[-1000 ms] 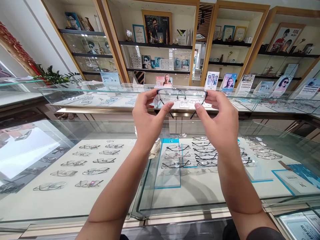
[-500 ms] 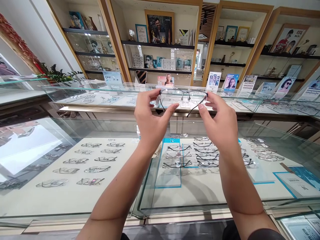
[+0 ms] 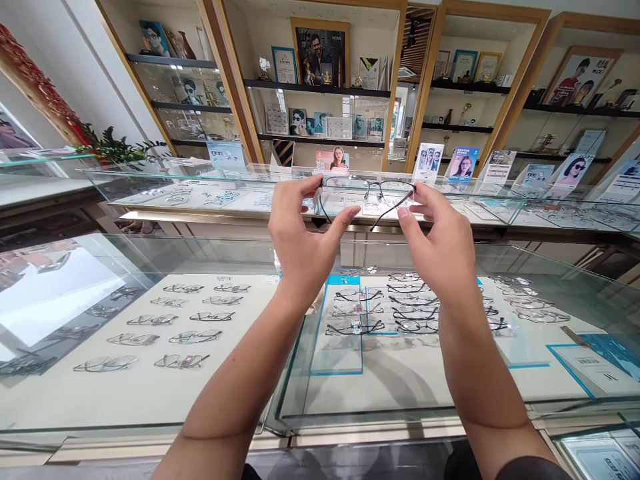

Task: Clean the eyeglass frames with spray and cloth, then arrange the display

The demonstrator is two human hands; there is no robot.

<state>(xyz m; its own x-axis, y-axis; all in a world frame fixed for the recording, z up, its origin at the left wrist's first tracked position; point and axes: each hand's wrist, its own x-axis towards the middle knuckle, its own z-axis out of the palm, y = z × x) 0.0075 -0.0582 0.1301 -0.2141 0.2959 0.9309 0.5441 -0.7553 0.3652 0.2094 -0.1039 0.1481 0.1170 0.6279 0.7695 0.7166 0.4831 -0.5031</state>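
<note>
I hold a pair of thin dark-framed glasses up at chest height over a glass display counter. My left hand pinches the left end of the frame between thumb and fingers. My right hand pinches the right end the same way. The right temple arm slants inward under the lenses; the left one hangs down by my left thumb. A small white tag dangles near the left hinge.
Under the counter glass lie rows of spectacle frames on white trays, and darker frames on a blue-edged tray. A second glass counter runs behind, with leaflet stands. Wooden wall shelves carry pictures and ornaments. A plant stands left.
The right temple arm has swung inward under the lenses. Both hands kept their grip on the frame and barely shifted; the view tilted slightly.
</note>
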